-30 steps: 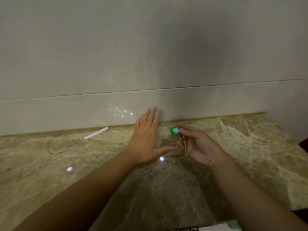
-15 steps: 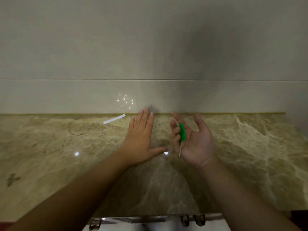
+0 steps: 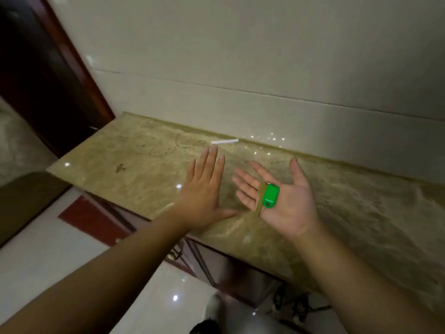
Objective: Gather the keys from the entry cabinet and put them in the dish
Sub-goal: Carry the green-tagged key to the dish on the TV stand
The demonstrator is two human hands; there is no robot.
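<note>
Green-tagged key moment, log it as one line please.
right hand: palm up, open | green-tagged key: lying on right palm | left hand: flat, empty, over marble cabinet top | dish: not in view

One head-worn camera looked forward and down from above the person's forearms, tilted so the cabinet top (image 3: 134,165) ran slantwise. It sat close behind the left hand (image 3: 204,196) and right hand (image 3: 284,201), facing the wall (image 3: 240,56) beyond their fingertips.
</note>
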